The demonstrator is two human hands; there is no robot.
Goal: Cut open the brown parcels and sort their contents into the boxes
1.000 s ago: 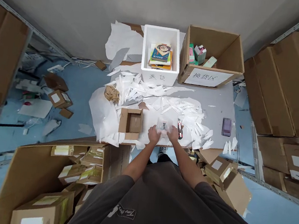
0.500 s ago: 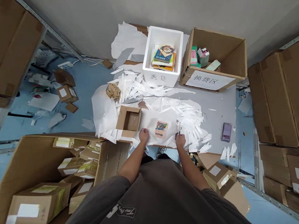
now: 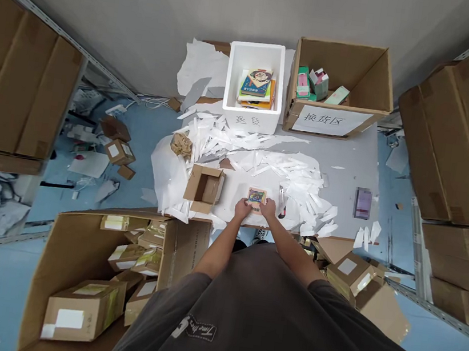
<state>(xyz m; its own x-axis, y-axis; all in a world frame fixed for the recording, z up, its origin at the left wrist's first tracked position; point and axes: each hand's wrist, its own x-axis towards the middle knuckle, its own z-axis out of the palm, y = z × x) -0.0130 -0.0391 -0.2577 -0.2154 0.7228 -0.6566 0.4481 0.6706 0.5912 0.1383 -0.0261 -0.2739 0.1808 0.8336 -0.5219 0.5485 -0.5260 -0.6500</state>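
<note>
A small colourful book (image 3: 256,195) with a pale pink lower part is at the front middle of the table, between my hands. My left hand (image 3: 243,208) is closed on its left side, and my right hand (image 3: 269,207) grips its right side. Close by on the right lies a slim dark tool with a red bit (image 3: 282,212), perhaps a cutter, touching the paper scraps. An opened small cardboard box (image 3: 210,200) stands to the left of my left hand, its inside dark.
White paper strips (image 3: 302,184) cover much of the table. At the back stand a white foam box (image 3: 249,121) with books and a labelled carton (image 3: 336,128) with small boxes. A phone-like blurred item (image 3: 362,204) lies right. A large carton of parcels (image 3: 43,265) is left.
My right hand has let go of the slim tool, which now lies on the table. Both hands have come together and taken hold of the small book. The view has shifted slightly.
</note>
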